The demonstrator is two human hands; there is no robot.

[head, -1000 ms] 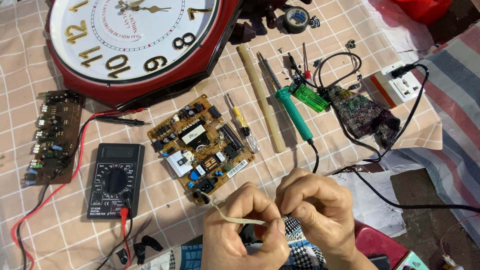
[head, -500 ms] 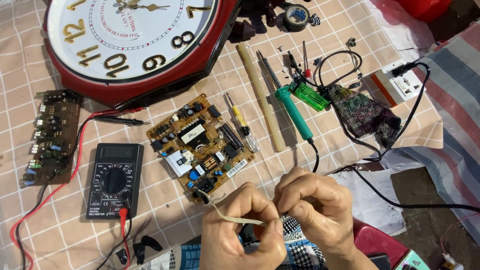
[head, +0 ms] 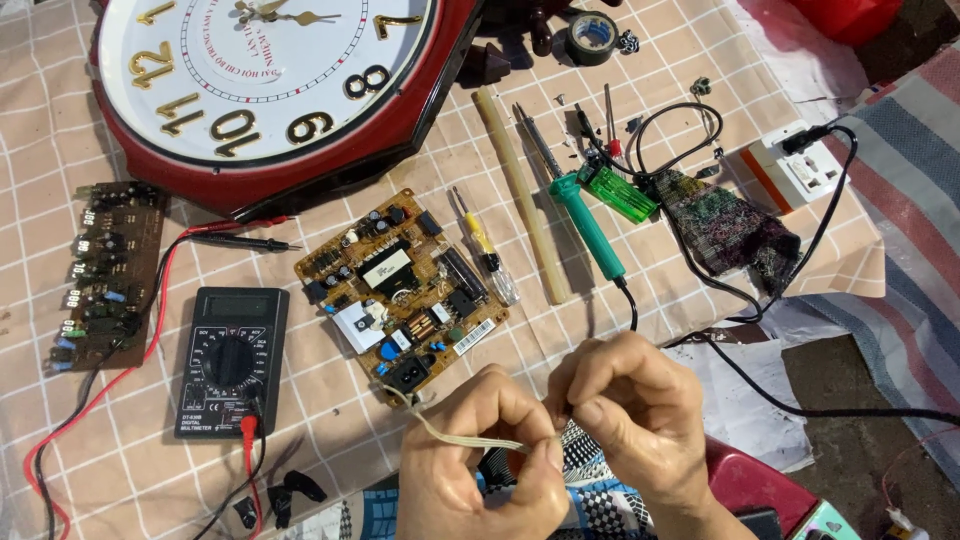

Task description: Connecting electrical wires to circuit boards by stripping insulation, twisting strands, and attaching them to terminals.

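Hands first: we have both of them low in the view, close together over the near edge of the bench, and each is pinched on the same thing. Our left hand grips a thin pale ribbon cable between thumb and fingertips, and our right hand nips its other end, knuckles curled tight. The cable's far end trails up to the brown circuit board, which lies flat just beyond our knuckles; whether it is plugged in there or only resting against the board's edge, we cannot tell. So we judge the step in hand to be working the free end of that cable, with fingers only, no tool picked up. The green-handled soldering iron lies idle to the right of the board, a yellow screwdriver between them. The black multimeter sits to the left, its red lead looping away. As we read it, the next move calls for a steady pinch and a gentle pull, so the board is not dragged along.
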